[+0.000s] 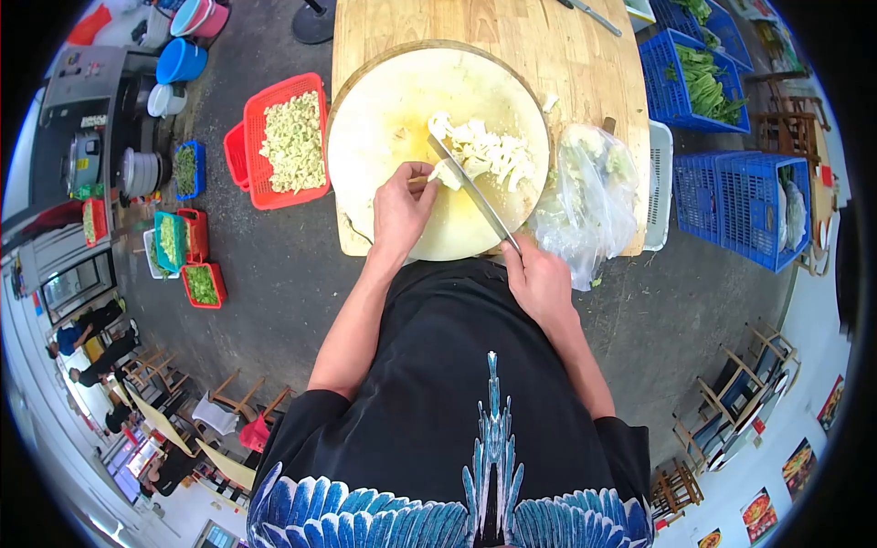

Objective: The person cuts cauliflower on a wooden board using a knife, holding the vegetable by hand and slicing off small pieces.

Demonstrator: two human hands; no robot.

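Observation:
My right hand (pixel 539 281) is closed round the handle of a kitchen knife (pixel 481 203), whose blade slants up and left over a round chopping board (pixel 375 110). With bent fingers, my left hand (pixel 403 205) grips a piece of cauliflower (pixel 446 173) by its stem, right against the blade. Cut cauliflower florets (pixel 498 153) lie in a loose pile to the right of the blade. Beside the board, on the wooden table (pixel 585 78), a clear plastic bag (pixel 585 210) holds more pale heads that look like cauliflower.
A red basket (pixel 258 190) of cut pieces stands left of the table. Blue crates (pixel 744 205), one with leafy greens (pixel 705 84), are on the right. Another knife (pixel 596 16) lies at the table's far edge. Several people are at the far left, near chairs.

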